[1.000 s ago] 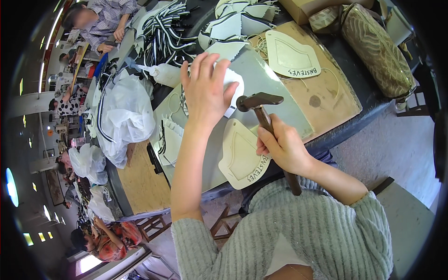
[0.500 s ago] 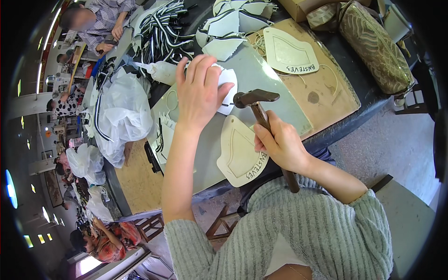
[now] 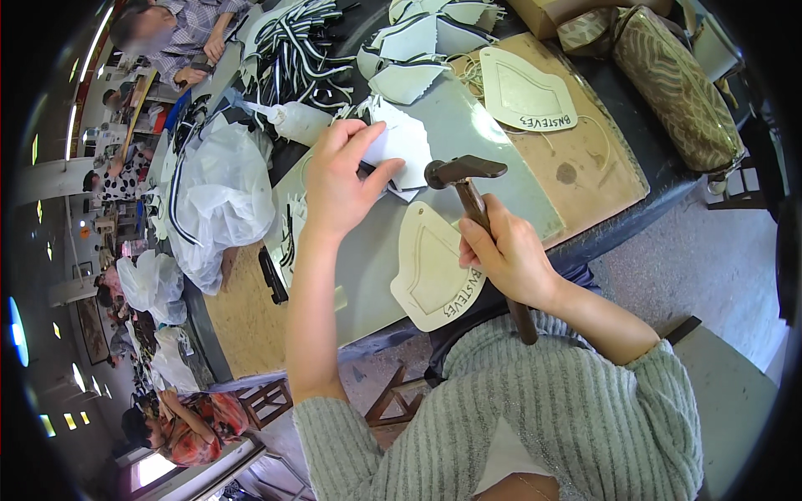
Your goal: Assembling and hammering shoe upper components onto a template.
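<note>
My right hand (image 3: 511, 257) is wrapped around the dark wooden handle of a hammer (image 3: 468, 200). Its metal head is raised beside a white cut piece (image 3: 405, 146) with a jagged edge. My left hand (image 3: 341, 184) grips the left edge of that piece with bent fingers and thumb, a dark strip showing near the thumb. Its other fingers are partly hidden. Just below the hammer head, a cream template (image 3: 434, 271) with a cut-out outline lies on the grey-green sheet (image 3: 368, 288).
A second cream template (image 3: 526, 92) lies on the brown board (image 3: 597, 159). Behind my left hand are a white squeeze bottle (image 3: 296, 123), a plastic bag (image 3: 221, 196) and black-and-white strips (image 3: 288, 54). White pieces (image 3: 409, 58) are stacked at the back. A patterned pouch (image 3: 677, 92) stands right. Co-workers sit left.
My left hand has shifted down and left, its spread fingers now bent at the white piece's edge, which shows more fully. The hammer has barely moved.
</note>
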Available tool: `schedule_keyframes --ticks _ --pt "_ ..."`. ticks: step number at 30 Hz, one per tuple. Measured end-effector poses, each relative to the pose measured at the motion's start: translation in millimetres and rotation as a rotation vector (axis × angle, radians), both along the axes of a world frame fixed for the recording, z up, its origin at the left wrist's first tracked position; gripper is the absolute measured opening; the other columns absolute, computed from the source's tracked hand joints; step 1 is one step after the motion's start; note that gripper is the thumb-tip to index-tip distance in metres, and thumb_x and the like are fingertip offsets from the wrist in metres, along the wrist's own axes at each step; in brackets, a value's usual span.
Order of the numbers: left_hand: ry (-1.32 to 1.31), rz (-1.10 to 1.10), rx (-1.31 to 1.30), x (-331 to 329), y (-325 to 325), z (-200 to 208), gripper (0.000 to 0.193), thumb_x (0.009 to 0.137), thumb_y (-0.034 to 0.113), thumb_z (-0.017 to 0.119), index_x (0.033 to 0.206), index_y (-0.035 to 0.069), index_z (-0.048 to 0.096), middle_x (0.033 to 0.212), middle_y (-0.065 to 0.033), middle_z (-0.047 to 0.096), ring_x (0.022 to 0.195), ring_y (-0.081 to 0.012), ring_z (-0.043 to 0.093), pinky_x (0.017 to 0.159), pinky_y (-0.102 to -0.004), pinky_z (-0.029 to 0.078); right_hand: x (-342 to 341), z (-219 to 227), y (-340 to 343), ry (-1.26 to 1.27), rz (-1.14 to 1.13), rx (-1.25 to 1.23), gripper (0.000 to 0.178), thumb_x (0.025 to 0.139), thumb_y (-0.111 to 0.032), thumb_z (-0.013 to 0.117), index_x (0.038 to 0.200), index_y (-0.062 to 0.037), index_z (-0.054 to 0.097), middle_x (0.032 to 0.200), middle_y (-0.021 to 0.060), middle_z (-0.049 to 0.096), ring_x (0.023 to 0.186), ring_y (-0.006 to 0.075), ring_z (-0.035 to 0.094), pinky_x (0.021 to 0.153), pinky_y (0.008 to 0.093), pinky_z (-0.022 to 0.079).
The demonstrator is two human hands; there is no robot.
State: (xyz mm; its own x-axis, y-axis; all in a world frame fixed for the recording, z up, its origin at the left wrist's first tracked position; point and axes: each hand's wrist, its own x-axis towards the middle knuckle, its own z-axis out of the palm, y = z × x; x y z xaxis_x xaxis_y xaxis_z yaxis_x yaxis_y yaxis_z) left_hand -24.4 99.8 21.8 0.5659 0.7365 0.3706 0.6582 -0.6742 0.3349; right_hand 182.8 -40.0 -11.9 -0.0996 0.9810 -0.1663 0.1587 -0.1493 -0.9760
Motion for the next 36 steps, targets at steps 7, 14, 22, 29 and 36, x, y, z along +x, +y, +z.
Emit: schedule_keyframes --ticks 7,14,22,29,36 --pt "0.050 0.128 0.296 5 -18 -14 0.045 0.074 0.026 0.083 0.110 0.008 0.061 0.104 -0.0048 0.060 0.101 -0.0271 0.057 0.089 -0.0410 0.041 -1 2 0 -0.008 0.002 0.000 0.024 0.102 -0.023 0.052 0.099 0.0004 0.047 0.070 0.0111 0.067 0.066 0.0285 0.070 0.062 0.0403 0.053" --pt "0.235 0.129 0.433 17 -30 -12 0.040 0.072 0.020 0.082 0.103 0.012 0.059 0.101 -0.0038 0.059 0.096 -0.0252 0.056 0.083 -0.0397 0.040 0 1 0 -0.020 -0.004 0.004 0.024 0.102 -0.024 0.052 0.099 0.0003 0.047 0.069 0.0102 0.067 0.066 0.0282 0.070 0.063 0.0401 0.053" --pt "0.189 0.233 0.560 17 -34 -27 0.041 0.085 0.027 0.075 0.119 0.008 0.065 0.100 -0.0035 0.057 0.095 -0.0228 0.056 0.082 -0.0402 0.041 0 1 -1 -0.011 -0.016 0.014 0.024 0.101 -0.023 0.053 0.099 0.0003 0.048 0.070 0.0108 0.067 0.066 0.0275 0.071 0.062 0.0399 0.053" --pt "0.226 0.251 0.748 16 -37 -41 0.032 0.091 0.030 0.070 0.114 0.009 0.068 0.106 -0.0020 0.061 0.104 -0.0208 0.056 0.088 -0.0390 0.040 0 1 -1 -0.022 -0.005 0.012 0.024 0.101 -0.023 0.053 0.100 0.0007 0.049 0.070 0.0110 0.067 0.066 0.0271 0.071 0.062 0.0397 0.053" --pt "0.163 0.235 0.774 12 -36 -47 0.029 0.089 0.029 0.072 0.108 0.009 0.067 0.102 -0.0026 0.061 0.101 -0.0216 0.057 0.088 -0.0390 0.040 -1 0 -2 -0.009 -0.013 0.014 0.024 0.101 -0.023 0.054 0.100 0.0006 0.049 0.069 0.0103 0.067 0.066 0.0267 0.071 0.062 0.0393 0.053"
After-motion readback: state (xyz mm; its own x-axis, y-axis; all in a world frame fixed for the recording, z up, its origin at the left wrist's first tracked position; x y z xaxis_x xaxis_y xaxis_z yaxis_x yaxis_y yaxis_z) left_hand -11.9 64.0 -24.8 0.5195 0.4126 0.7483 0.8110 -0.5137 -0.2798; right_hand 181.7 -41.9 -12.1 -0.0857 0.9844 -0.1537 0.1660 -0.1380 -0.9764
